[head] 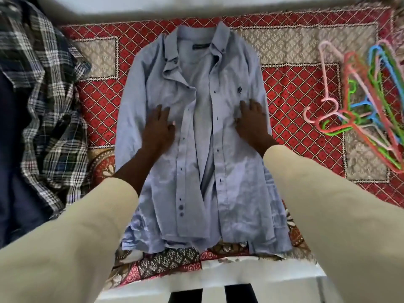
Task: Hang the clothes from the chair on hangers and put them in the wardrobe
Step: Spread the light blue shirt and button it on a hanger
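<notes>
Pale-blue cotton shirt (231, 149) — flat under both hands

I'm looking into a home bedroom: a patterned bedspread (306, 88) is covering a bed, with hangers (363, 101) lying at right.

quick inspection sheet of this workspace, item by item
surface: red patterned bedspread, part covered by clothes.
job's things: light blue shirt laid flat, front unbuttoned, collar far from the person; coloured plastic hangers heaped at right.
clutter: plaid shirt bunched at left over dark cloth.
grippers: left hand and right hand press flat on the shirt front.
cables: nothing seen.
surroundings: white edge near the person; wardrobe not in view.
</notes>
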